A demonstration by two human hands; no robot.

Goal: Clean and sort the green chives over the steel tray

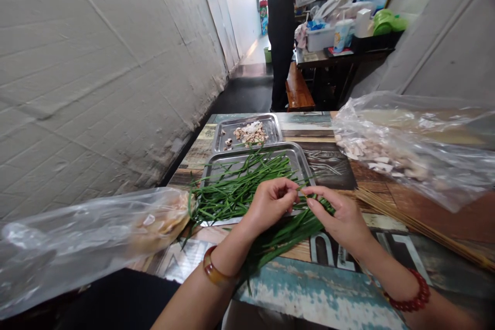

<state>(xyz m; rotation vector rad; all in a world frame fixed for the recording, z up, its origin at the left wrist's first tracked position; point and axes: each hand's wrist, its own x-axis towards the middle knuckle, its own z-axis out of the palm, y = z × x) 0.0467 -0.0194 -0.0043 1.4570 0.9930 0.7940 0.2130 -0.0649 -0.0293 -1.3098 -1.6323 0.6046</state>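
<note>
My left hand [273,203] is closed, thumb and forefinger pinching a green strand of garlic chive above the front edge of a metal tray [303,157]. Almost touching it, my right hand [340,214] is closed in a pinch on a thin bamboo skewer, whose shaft [365,270] shows below the wrist; its tip is hard to make out between the fingers. Long garlic chives [235,185] lie heaped in the tray. A second bunch of chives [282,242] rests on the table beneath both hands, partly hidden by them.
Behind stands a smaller tray [218,136] with chopped pale pieces [251,134]. Clear bags lie left [88,232] and right [417,144], the right one holding whitish pieces. A bundle of skewers [421,227] lies at right. Beyond the table, a person [282,36] stands beside a bench [299,90].
</note>
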